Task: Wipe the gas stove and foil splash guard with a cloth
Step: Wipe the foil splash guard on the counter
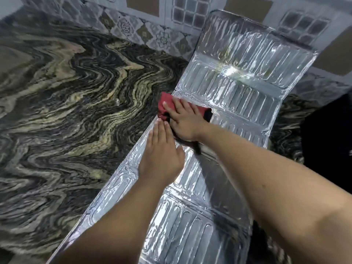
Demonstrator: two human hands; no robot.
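Nearest us, our left hand (162, 151) lies flat and open on the foil splash guard (238, 92), pinning it to the bench (66, 96). At one o'clock beyond, our right hand (184, 119) presses the red cloth (164, 103), palm spread, onto the foil.

Both hands flat, palms down, left hand (161, 157) behind right hand (185, 121).

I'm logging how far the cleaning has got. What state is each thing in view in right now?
Foil splash guard: unfolded, lying along the counter, far end propped against the wall.
Red cloth: bunched, pressed onto the foil under the right hand.
Right hand: flat on the cloth, fingers spread.
Left hand: flat on the foil, empty.
Counter: bare where visible.
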